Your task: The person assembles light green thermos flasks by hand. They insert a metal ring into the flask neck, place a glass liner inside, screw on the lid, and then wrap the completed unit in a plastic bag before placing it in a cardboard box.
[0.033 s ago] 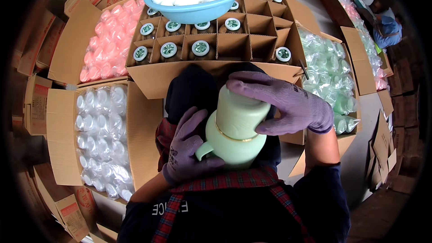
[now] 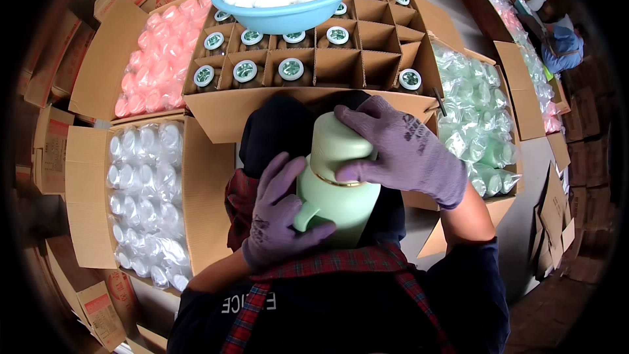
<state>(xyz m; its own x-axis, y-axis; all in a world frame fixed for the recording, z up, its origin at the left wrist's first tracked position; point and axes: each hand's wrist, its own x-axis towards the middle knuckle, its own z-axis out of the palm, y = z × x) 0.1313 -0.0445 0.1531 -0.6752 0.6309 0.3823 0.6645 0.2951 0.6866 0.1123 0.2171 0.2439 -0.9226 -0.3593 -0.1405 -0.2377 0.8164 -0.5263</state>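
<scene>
A pale green thermos jug (image 2: pixel 347 213) with a thin gold ring rests in my lap, leaning against my apron. My left hand (image 2: pixel 278 213), in a purple glove, holds its lower body, the fingers spread round the side and the handle (image 2: pixel 305 215). From the right, my gloved right hand (image 2: pixel 416 151) grips the green cup lid (image 2: pixel 334 141), thumb near the gold ring and fingers over the far side. The lid sits on top of the jug. Part of the jug's base is hidden by my left hand and apron.
Ahead stands a divided carton (image 2: pixel 252 96) of glass liners with white-rimmed tops. A blue basin (image 2: pixel 282 19) of white caps rests on it. Cartons of wrapped pink (image 2: pixel 154 59), clear (image 2: pixel 147 190) and green parts (image 2: pixel 481 111) flank me. Another person (image 2: pixel 562 47) is at far right.
My right hand has shifted left and slightly down round the lid, its wrist turned. The jug has moved a little left in my lap. My left hand keeps its hold near the handle.
</scene>
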